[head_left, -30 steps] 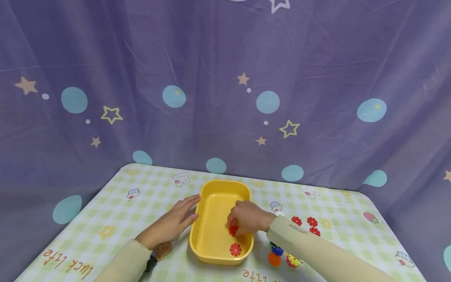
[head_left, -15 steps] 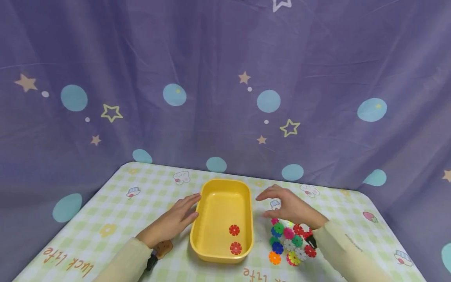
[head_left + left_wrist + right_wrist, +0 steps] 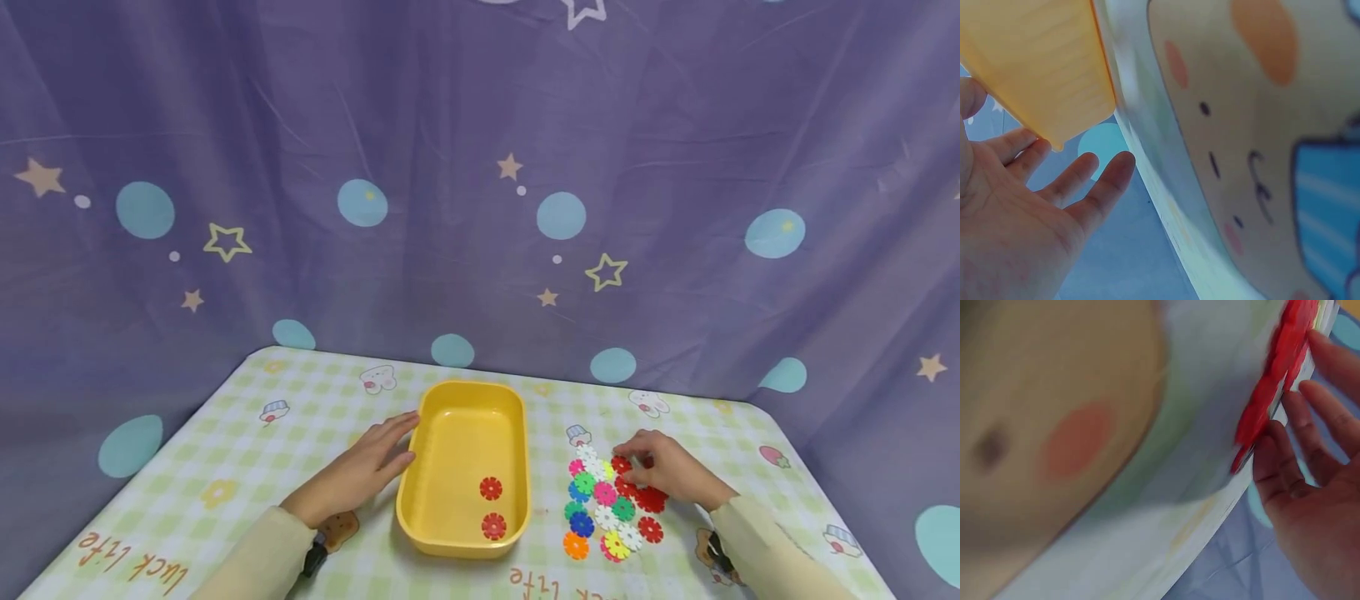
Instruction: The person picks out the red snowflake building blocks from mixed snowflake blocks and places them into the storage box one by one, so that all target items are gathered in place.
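Note:
A yellow tray [image 3: 411, 467] stands at the table's middle, with two red snowflake discs [image 3: 493, 526] lying flat in it. Fingertips of my left hand [image 3: 356, 471] touch the tray's left wall, the fingers spread and nearly straight. In the left wrist view, this hand [image 3: 1029, 206] touches the tray's edge [image 3: 1054, 106]. To the tray's right lies a flat pile of coloured discs [image 3: 604, 493]. My right hand [image 3: 671, 471] reaches the pile's right side, thumb and forefinger around a red disc [image 3: 621, 464]. In the right wrist view, relaxed fingers touch the red discs [image 3: 1279, 362]; no firm pinch shows.
A green-and-white checked cloth [image 3: 315, 392] with printed pictures covers the table. Behind the table's far edge hangs a purple curtain [image 3: 450, 275] with stars and dots. An orange disc [image 3: 576, 546] lies at the pile's near left corner.
My right hand has left a second red disc in the tray, come out over the rim and moved right to the pile. My left hand has stayed at the tray's left wall.

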The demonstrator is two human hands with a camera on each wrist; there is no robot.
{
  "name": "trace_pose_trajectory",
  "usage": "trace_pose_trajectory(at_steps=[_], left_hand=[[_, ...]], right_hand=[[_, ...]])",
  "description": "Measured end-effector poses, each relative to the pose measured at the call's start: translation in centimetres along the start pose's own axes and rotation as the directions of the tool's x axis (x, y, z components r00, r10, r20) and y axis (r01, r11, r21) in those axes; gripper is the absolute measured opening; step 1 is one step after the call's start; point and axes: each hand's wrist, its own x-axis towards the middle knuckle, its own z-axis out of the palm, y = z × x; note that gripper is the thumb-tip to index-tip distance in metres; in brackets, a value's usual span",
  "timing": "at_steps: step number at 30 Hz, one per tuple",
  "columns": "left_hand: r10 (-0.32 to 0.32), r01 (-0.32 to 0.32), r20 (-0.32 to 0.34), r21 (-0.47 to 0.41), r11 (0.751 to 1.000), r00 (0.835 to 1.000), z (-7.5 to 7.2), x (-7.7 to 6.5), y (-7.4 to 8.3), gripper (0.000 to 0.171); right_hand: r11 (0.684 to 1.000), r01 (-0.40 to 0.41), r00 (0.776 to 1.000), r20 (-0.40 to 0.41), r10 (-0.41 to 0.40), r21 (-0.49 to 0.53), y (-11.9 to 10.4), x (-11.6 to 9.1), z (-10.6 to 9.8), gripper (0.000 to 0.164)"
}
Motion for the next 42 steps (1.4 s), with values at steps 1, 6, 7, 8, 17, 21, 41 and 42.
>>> trace_pose_trajectory(at_steps=[1, 6, 7, 8, 17, 21, 41, 42], left_hand=[[0.004, -0.004, -0.003, 0.001, 1.0, 1.0, 0.0, 0.0, 0.0, 0.056], [0.002, -0.002, -0.004, 0.005, 1.0, 1.0, 0.0, 0.1, 0.0, 0.055], [-0.003, 0.003, -0.003, 0.004, 1.0, 1.0, 0.0, 0.1, 0.0, 0.055], [-0.007, 0.007, -0.001, 0.002, 1.0, 1.0, 0.0, 0.1, 0.0, 0.055], [-0.011, 0.011, 0.004, 0.004, 1.0, 1.0, -0.2, 0.0, 0.1, 0.055], [-0.013, 0.013, 0.008, 0.001, 1.0, 1.0, -0.2, 0.0, 0.2, 0.056], [-0.026, 0.026, 0.011, 0.01, 1.0, 1.0, -0.2, -0.1, 0.2, 0.056], [-0.026, 0.025, 0.011, 0.011, 1.0, 1.0, -0.1, 0.0, 0.2, 0.056]], right_hand=[[1.0, 0.002, 1.0, 0.0, -0.002, -0.003, -0.1, 0.2, 0.1, 0.027], [0.999, -0.038, 0.999, 0.025, 0.037, 0.013, -0.6, 0.8, 0.4, 0.021], [0.999, -0.039, 0.999, 0.03, 0.038, 0.021, -0.7, 0.9, 0.4, 0.021], [0.999, -0.036, 0.999, 0.034, 0.035, 0.025, -0.7, 0.9, 0.4, 0.021], [0.999, -0.035, 0.999, 0.013, 0.035, 0.034, -0.6, 0.0, 0.6, 0.028], [1.0, 0.001, 1.0, -0.003, -0.001, 0.002, -0.7, -0.5, 0.5, 0.034], [0.921, 0.388, 0.901, -0.217, -0.375, 0.02, -7.0, 1.3, 0.7, 0.031], [0.901, 0.433, 0.882, -0.218, -0.418, 0.026, -8.0, 1.7, 0.9, 0.032]])
